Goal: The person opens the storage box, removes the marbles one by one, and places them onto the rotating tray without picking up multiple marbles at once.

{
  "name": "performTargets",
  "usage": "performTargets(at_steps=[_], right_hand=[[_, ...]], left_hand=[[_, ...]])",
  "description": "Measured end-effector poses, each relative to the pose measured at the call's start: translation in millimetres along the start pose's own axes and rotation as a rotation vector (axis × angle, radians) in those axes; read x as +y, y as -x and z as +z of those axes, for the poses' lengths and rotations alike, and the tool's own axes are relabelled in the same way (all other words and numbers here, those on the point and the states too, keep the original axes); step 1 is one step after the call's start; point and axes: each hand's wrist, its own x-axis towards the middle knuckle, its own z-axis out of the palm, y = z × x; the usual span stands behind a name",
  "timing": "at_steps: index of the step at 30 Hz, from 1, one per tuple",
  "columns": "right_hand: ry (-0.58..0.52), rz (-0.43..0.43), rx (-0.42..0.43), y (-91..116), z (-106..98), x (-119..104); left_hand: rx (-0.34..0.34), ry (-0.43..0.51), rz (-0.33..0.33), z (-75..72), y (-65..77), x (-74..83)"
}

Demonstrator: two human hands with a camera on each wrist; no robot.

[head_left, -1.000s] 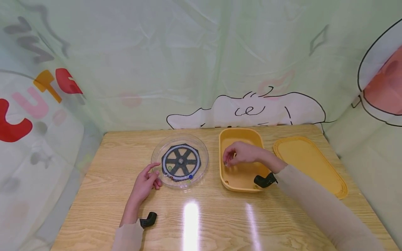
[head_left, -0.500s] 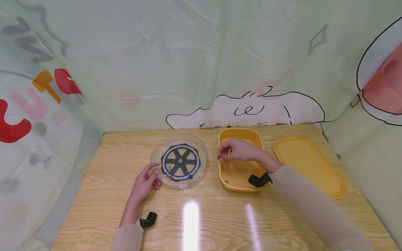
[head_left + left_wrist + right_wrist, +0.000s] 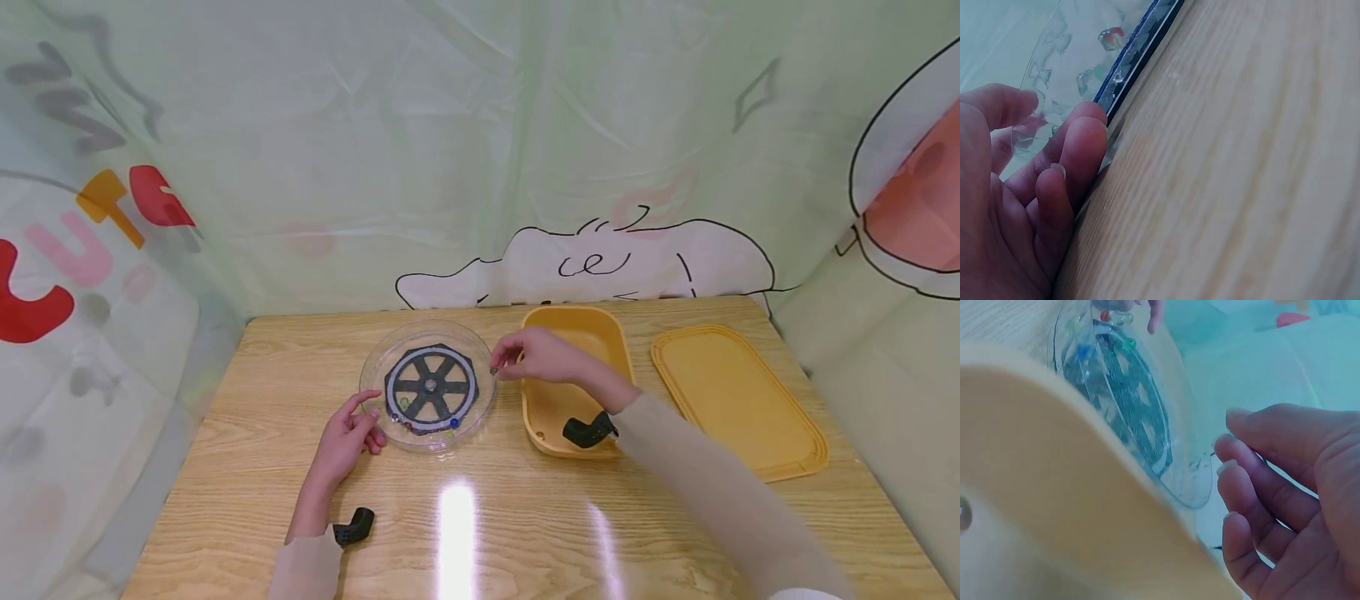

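A clear round bowl (image 3: 486,404) stands over a black six-spoked wheel shape (image 3: 431,386). Several glass marbles, among them a blue marble (image 3: 454,423) and a green marble (image 3: 405,403), lie in it. My left hand (image 3: 345,442) grips the bowl's near-left rim; in the left wrist view its fingers (image 3: 1085,147) lie along the wall. At the right rim of the bowl, my right hand (image 3: 536,354) pinches a small dark marble (image 3: 493,371) between thumb and fingertips. In the right wrist view that hand (image 3: 1291,487) hides the marble.
Right of the bowl is a yellow tub (image 3: 527,408), its wall partly under my right forearm. A brown marble (image 3: 541,436) lies in its near corner. The yellow lid (image 3: 738,400) lies flat further right. A printed curtain (image 3: 450,167) hangs behind the wooden table (image 3: 525,517).
My right hand has moved left with the pinched marble, from inside the yellow tub over its wall to the clear bowl's rim. The left hand stays at the bowl.
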Motion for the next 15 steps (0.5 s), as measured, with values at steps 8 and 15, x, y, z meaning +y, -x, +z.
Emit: performTargets(at_steps=[8, 15], right_hand=[[0.054, -0.001, 0.009, -17, 14, -1], [0.055, -0.013, 0.018, -23, 23, 0]], left_hand=[[0.001, 0.008, 0.004, -0.1, -0.6, -1.4], [-0.002, 0.015, -0.009, -0.1, -0.6, -2.0]])
